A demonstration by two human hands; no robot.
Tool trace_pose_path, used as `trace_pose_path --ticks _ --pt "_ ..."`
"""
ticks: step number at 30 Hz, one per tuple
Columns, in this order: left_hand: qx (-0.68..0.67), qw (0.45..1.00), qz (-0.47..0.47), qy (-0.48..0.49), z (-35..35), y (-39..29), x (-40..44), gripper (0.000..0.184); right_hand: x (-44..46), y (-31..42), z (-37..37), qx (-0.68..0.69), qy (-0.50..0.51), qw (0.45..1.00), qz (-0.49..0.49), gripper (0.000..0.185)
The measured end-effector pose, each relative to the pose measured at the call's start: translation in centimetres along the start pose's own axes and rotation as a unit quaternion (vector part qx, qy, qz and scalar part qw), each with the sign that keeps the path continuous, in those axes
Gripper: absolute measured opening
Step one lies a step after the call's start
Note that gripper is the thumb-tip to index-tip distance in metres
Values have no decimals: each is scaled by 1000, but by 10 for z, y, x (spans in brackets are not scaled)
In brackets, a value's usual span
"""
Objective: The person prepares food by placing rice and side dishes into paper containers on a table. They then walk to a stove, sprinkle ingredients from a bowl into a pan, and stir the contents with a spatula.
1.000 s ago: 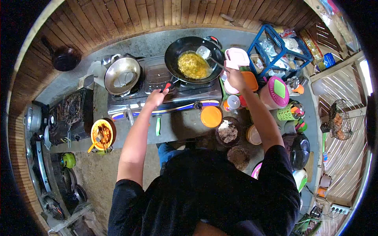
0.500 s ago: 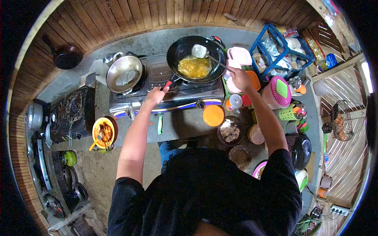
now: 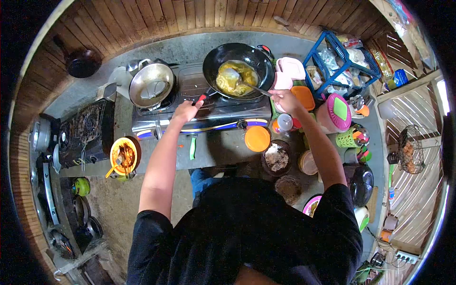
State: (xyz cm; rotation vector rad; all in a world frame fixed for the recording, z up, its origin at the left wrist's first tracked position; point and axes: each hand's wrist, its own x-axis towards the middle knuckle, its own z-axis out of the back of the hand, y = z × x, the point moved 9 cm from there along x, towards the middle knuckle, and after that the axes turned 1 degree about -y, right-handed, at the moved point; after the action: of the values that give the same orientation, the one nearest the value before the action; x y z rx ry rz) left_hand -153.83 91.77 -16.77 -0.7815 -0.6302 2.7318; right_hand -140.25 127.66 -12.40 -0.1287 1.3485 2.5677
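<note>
A black wok (image 3: 263, 61) sits on the right burner of the gas stove (image 3: 199, 114), with yellow food in liquid (image 3: 237, 78), likely egg, in its bottom. My left hand (image 3: 186, 111) is closed around the wok's black and red handle (image 3: 202, 98). In my right hand (image 3: 285, 100) is the handle of a ladle (image 3: 254, 87), whose bowl rests in the yellow food. A steel pan (image 3: 151, 85) stands on the left burner.
An orange bowl of red sauce (image 3: 114, 160), a green-handled knife (image 3: 193, 148) and an orange lid (image 3: 257, 138) lie on the counter. Right of the wok are pink containers (image 3: 289, 69) and a blue rack (image 3: 327, 61). A black grill stove (image 3: 88, 133) stands left.
The ladle bowl has come down and left, from above the food into it. My right hand has moved slightly down and left. My left hand still holds the wok handle.
</note>
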Motion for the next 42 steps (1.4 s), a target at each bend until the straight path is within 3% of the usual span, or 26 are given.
trace_pose_path --ticks 3,5,8,11,14,18,24,27,30,34,36,42 --pt "6 1000 -10 -19 3 0 0 77 -1 18 16 -11 -64 994 87 33" --pt "5 999 -23 -27 2 2 3 77 -4 32 36 -235 -197 938 163 31" --pt "20 1000 -2 -19 6 -2 -4 78 -10 38 42 -236 -220 941 106 33" --pt "20 1000 -13 -17 2 0 0 78 -21 56 27 -176 -178 958 141 30" --pt "10 1000 -16 -20 3 -1 -1 78 -36 78 3 -151 -119 975 111 30" --pt "-1 1000 -14 -23 4 -3 -5 82 -39 74 -21 -219 -100 957 159 29" --pt "4 1000 -6 -28 1 1 -1 78 -41 67 16 -318 -168 923 136 31" --pt "-3 1000 -8 -20 -3 3 2 79 -35 62 37 -425 -202 880 68 41" --pt "-1 1000 -11 -22 -3 3 2 80 -27 54 46 -475 -237 846 59 41" --pt "6 1000 -13 -25 -1 1 0 80 -21 51 45 -498 -220 839 5 43" --pt "11 1000 -15 -25 -1 0 0 80 -20 56 30 -482 -178 854 76 42" --pt "13 999 -19 -33 -2 -3 -7 80 -27 82 35 -466 -185 863 64 40"
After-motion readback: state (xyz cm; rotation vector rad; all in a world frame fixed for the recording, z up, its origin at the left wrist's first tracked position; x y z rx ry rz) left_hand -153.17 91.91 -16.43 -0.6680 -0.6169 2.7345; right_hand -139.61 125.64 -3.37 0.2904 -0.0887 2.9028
